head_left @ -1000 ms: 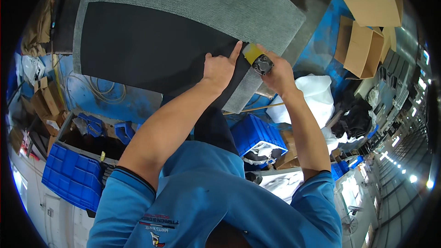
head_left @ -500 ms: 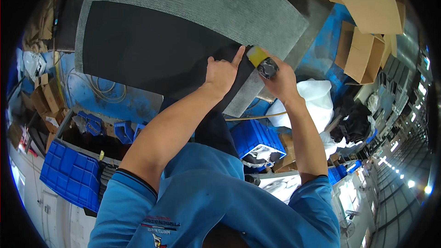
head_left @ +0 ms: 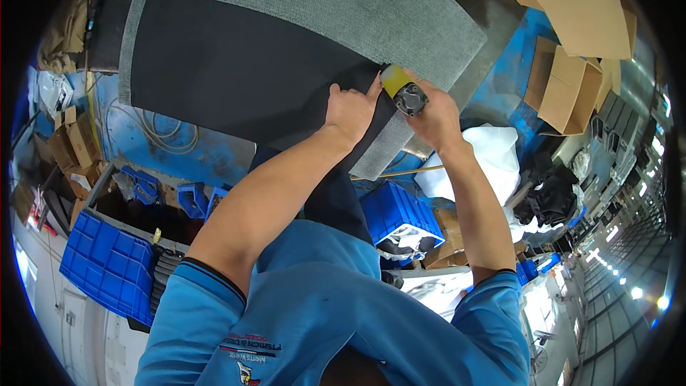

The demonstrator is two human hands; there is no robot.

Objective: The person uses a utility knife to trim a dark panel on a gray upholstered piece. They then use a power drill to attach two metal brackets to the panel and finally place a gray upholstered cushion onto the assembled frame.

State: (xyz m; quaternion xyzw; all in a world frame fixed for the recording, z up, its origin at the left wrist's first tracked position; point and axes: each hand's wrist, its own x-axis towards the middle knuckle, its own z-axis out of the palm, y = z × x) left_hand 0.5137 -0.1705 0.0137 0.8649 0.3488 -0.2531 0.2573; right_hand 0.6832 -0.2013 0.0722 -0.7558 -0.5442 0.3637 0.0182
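A worker's right hand (head_left: 437, 116) closes its grip around a small yellow-and-black hand tool (head_left: 401, 90), fingers wrapped about the tool's dark round body while the yellow end points up toward the grey carpet sheet (head_left: 371, 11). Just to the left of that grip, touching the tool's yellow end with a raised fingertip, the left hand (head_left: 350, 109) lies pressed flat with fingers held together on the black mat (head_left: 236, 71), pinning its lower right corner; it pinches nothing that can be seen.

The black mat is smooth, matte and rectangular, and it lies on top of the larger grey sheet, whose ribbed, woven surface shows as a border above and to the right of both hands. A narrow strip of the same grey fabric runs down beneath the grip, at the mat's edge.

Below the hands, both bare forearms lead back to short blue sleeves (head_left: 214, 314). Beneath the right wrist sits a ridged blue plastic crate (head_left: 400, 214) holding dark items, and to the right of the wrist lies a heap of white plastic wrapping (head_left: 493, 157). Further right and above the grip stand open brown cardboard boxes (head_left: 564, 86) on a blue floor (head_left: 511, 78). Far to the lower left of the grip, a wide blue ribbed bin (head_left: 107, 264) lies beside smaller blue trays (head_left: 193, 200).
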